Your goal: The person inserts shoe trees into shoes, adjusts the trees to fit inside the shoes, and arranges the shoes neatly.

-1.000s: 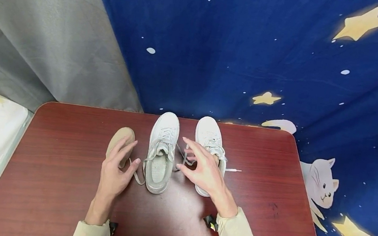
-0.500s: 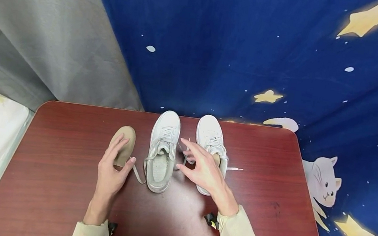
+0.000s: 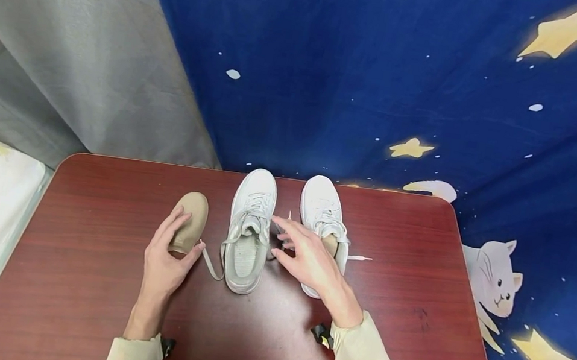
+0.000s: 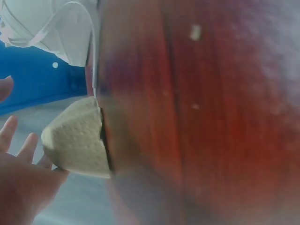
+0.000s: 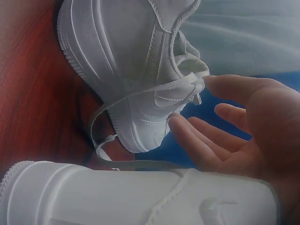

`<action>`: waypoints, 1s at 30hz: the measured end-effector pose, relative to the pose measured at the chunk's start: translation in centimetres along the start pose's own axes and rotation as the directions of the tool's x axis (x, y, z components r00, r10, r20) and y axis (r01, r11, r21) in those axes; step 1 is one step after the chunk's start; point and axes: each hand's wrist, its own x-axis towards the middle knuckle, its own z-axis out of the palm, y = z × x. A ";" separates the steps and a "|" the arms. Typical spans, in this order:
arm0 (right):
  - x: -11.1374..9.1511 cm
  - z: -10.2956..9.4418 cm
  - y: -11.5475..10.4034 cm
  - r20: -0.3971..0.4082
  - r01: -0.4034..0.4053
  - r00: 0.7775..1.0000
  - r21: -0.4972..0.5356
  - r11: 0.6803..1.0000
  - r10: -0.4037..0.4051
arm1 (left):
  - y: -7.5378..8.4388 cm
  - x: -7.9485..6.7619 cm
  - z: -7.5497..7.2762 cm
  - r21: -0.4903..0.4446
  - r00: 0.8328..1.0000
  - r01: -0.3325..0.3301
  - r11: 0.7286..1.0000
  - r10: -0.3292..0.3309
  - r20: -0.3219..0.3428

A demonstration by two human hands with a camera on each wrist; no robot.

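White shoes point(image 3: 256, 191) were paired near the red desk's point(image 3: 114, 212) far edge, tan rounded pad point(image 3: 195, 216) left outside; left hand point(image 3: 162, 267), right hand point(image 3: 313, 262) unclenched.

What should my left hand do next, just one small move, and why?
I'd probably close your left hand gently around the beige insert. That hand is spread loosely about the insert's near end. The shoe beside the insert looks empty inside, while a similar beige piece sits in the other shoe.
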 end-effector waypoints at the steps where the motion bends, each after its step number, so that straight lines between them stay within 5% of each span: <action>1: 0.0 0.0 0.0 0.000 -0.001 1.000 -0.002 1.000 0.001 | -0.1 0.0 0.0 0.003 1.000 -0.001 1.000 0.001 0.000; 21: 0.7 0.4 -0.6 0.014 -0.075 0.997 -0.051 0.996 0.076 | -1.2 -0.4 -0.1 0.072 0.996 0.093 0.993 -0.093 -0.009; 30: 1.1 0.8 -0.5 0.025 -0.079 0.996 -0.098 0.992 0.082 | -1.8 -0.4 -0.3 0.124 0.986 0.152 0.981 -0.159 0.051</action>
